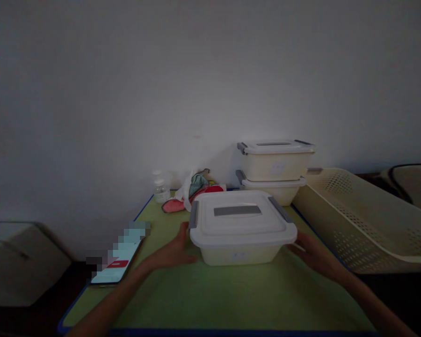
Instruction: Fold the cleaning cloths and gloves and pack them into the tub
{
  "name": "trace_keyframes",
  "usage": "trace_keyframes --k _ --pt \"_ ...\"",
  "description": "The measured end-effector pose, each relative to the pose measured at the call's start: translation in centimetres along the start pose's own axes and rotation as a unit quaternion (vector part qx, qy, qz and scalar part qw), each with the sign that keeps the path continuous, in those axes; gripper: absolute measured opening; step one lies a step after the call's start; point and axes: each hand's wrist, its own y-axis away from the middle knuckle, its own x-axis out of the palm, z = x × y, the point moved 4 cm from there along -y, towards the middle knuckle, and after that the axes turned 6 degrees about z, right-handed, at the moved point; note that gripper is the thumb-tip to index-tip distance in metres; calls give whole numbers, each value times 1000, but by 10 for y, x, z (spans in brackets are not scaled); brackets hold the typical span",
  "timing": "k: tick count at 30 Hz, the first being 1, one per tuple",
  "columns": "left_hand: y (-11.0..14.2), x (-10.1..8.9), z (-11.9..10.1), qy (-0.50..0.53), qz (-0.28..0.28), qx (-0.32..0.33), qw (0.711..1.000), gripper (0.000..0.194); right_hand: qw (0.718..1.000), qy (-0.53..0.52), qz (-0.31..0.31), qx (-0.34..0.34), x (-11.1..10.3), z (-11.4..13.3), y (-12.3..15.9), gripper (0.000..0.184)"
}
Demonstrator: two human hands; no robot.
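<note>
A cream plastic storage box (243,252) with a white lid and grey side clips rests on the green tabletop, right in front of me. Beside its left end is my left hand (173,248), thumb and fingers spread apart close to the clip and rim. At the opposite end, my right hand (314,255) has its fingers stretched out by the lid's edge, with the tips partly hidden. Neither hand shows a closed grip; whether the fingers touch the box is unclear. Behind it, two similar boxes, an upper box (275,166) and a lower box (272,189), stand stacked.
A phone (117,262) with a lit screen lies on the table's left side. Small clear bottles (161,192) and crumpled red, white and green cloths (194,192) sit at the back. A large perforated basket (365,224) stands right; a white container (21,262) is far left.
</note>
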Motion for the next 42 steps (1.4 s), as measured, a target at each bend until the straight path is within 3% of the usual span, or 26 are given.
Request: trace_keyframes --k 1,4,7,11,15,25,33,42 --pt "-6 -13 -2 36 -27 -3 999 63 999 -53 -5 12 -9 3 -6 24" --pt "-34 -38 -13 147 -122 -5 981 39 971 -212 -105 31 -28 12 -31 33" --pt "-58 -33 -25 236 -173 -6 956 37 962 -241 -124 27 -19 21 -57 39" --pt "-63 -3 -40 298 -156 -11 942 49 963 -257 -79 30 3 34 -71 42" --pt "-50 14 -47 338 -105 -22 935 62 963 -262 -40 38 7 39 -64 40" --pt "-26 9 -69 317 -106 -154 930 80 965 -250 19 82 1 37 -59 32" --pt "-28 6 -56 252 -109 -98 957 69 950 -290 36 111 9 45 -58 38" --pt "-26 8 -69 277 -159 -147 936 68 957 -276 29 83 8 39 -56 48"
